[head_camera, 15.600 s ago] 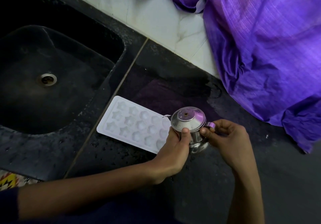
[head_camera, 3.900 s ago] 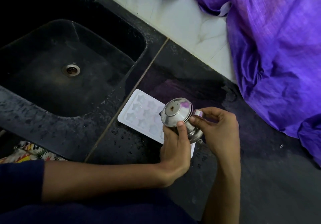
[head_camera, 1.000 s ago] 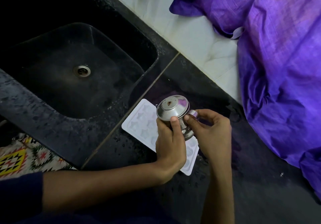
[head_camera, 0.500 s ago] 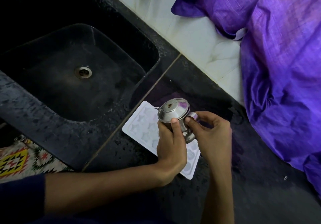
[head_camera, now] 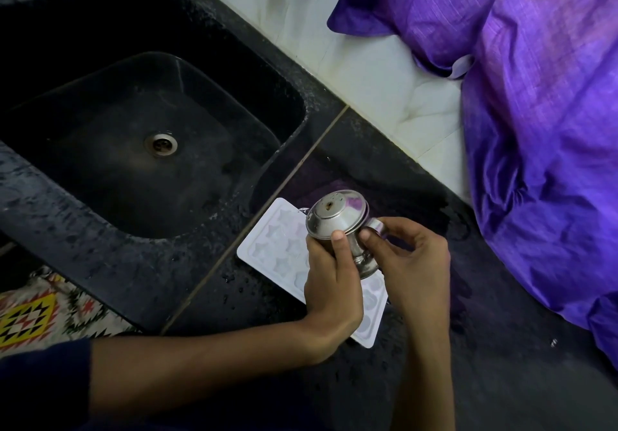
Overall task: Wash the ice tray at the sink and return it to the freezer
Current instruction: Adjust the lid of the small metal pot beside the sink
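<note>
Both hands, left (head_camera: 329,283) and right (head_camera: 413,263), clamp a steel pot (head_camera: 339,226) over the tray (head_camera: 277,243); sink (head_camera: 214,226) at ten o'clock. Seemingly wet, the pot could slip onto the tray.

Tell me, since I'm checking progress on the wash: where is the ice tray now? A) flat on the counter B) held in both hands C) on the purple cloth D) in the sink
A: the ice tray lies flat on the counter, right of the sink.
</note>
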`<control>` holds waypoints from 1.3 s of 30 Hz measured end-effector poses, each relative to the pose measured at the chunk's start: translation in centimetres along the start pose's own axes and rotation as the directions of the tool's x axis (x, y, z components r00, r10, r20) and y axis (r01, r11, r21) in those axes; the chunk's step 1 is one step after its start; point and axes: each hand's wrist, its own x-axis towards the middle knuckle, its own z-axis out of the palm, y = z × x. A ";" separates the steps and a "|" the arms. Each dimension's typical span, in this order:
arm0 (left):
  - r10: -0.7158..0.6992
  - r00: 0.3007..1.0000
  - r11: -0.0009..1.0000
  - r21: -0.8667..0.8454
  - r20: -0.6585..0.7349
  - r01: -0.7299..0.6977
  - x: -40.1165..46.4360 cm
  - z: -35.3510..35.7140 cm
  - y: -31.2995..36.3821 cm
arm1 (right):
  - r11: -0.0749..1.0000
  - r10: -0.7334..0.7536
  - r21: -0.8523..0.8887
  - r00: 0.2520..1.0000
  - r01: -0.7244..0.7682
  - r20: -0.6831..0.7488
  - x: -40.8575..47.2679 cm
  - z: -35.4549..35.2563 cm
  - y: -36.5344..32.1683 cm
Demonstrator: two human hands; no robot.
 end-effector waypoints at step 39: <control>0.017 0.997 0.999 -0.025 -0.069 -0.019 -1.9 0.2 -0.9 | 0.989 -0.120 -0.079 0.989 0.127 0.087 -0.9 0.0 1.3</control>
